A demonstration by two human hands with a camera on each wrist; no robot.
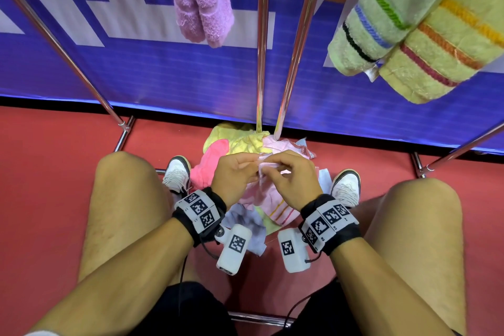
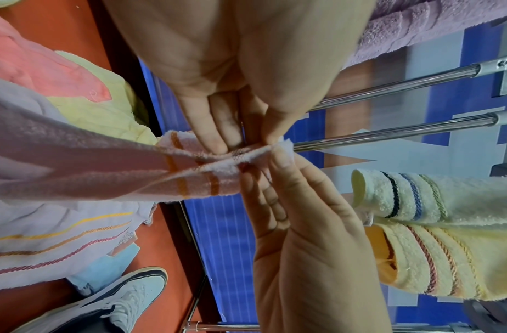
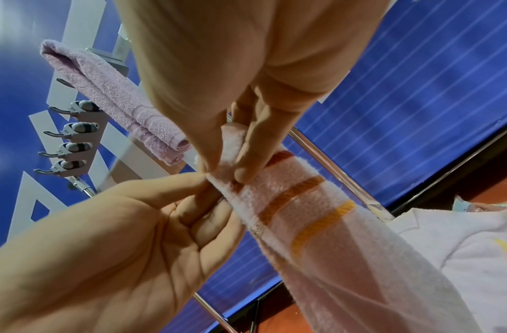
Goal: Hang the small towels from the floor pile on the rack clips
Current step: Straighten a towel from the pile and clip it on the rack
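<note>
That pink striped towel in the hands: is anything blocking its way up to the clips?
Nothing visible blocks it. Both hands pinch the pink striped towel above the pile; the clips hang bare beside the purple towel.

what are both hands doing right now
Left hand: pinching the edge of the pink striped towel.
Right hand: pinching the same towel edge.
</note>
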